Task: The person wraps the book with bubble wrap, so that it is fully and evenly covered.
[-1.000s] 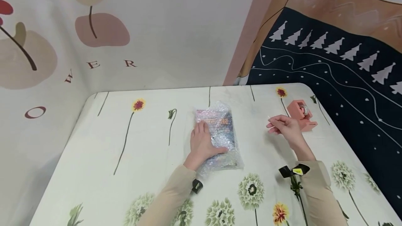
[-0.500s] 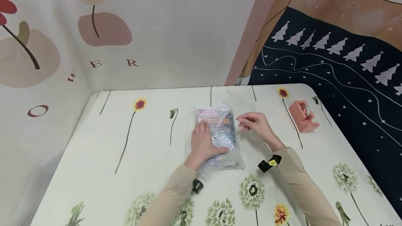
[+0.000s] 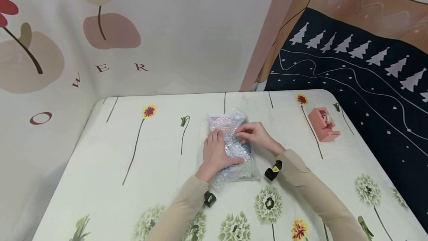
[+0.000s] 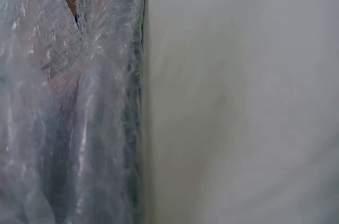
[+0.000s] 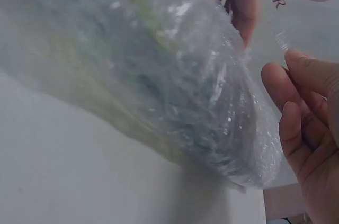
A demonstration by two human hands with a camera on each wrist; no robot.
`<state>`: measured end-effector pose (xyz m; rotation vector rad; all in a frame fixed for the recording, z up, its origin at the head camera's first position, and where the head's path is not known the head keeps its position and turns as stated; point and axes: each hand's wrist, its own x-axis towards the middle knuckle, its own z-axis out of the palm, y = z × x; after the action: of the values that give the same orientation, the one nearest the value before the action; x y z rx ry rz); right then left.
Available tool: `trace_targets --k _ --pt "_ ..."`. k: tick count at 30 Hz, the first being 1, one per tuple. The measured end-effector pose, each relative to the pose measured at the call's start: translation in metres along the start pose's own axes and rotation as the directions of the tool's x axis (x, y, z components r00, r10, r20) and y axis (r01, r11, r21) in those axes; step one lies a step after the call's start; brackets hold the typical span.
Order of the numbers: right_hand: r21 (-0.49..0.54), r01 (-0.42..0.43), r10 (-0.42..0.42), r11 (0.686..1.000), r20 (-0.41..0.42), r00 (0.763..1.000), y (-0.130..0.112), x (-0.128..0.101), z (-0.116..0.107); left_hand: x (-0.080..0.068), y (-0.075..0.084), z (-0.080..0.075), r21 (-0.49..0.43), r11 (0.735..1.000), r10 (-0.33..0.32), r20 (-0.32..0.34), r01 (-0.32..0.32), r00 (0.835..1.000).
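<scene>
The right hand (image 3: 255, 135) has come in from the right, away from the pink tape dispenser (image 3: 323, 124) at the far right of the surface (image 3: 110, 181), and now sits over the parcel (image 3: 234, 159). The left hand has not shifted.

The parcel lies flat at the middle of the surface, a thin, book-like item wrapped in bubble wrap. I judge it light and fairly stiff at its core, with a soft, springy, slippery skin that wants to unroll once let go. The wrap crushes easily, so pressing flat on the broad face seems the safer hold, with the loose overlap kept pinned; the clear margins at the near and far ends offer little to hold.

The left hand (image 3: 215, 153) lies palm down on the left half of the parcel, fingers spread and straight, thumb stretched towards the near right, pressing the wrap down. The right hand reaches across from the right, fingers curled, fingertips meeting near the far middle of the parcel. In the right wrist view a small clear strip (image 5: 282, 40), probably tape, shows at its fingertips (image 5: 304, 68); the pinch itself is not plain. Both forearms, in beige sleeves, angle in from the near edge.
</scene>
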<state>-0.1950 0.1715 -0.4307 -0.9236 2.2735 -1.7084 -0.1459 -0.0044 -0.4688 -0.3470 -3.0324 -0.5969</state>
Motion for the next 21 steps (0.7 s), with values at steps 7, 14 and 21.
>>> trace_targets --k 7,14,21 --pt "-0.06 0.041 -0.038 0.997 0.041 0.998 0.002 0.005 0.008 -0.001 -0.001 0.001 0.009 1.0 0.007 -0.002 -0.007 1.0" --pt "-0.189 0.187 -0.173 0.964 0.085 0.981 0.015 0.006 0.009 -0.001 -0.001 0.0 0.006 1.0 0.014 -0.001 -0.014 1.0" --pt "-0.302 0.374 -0.329 0.877 0.191 0.925 0.042 0.006 0.008 -0.001 -0.001 0.0 0.007 1.0 0.007 -0.004 -0.007 1.0"
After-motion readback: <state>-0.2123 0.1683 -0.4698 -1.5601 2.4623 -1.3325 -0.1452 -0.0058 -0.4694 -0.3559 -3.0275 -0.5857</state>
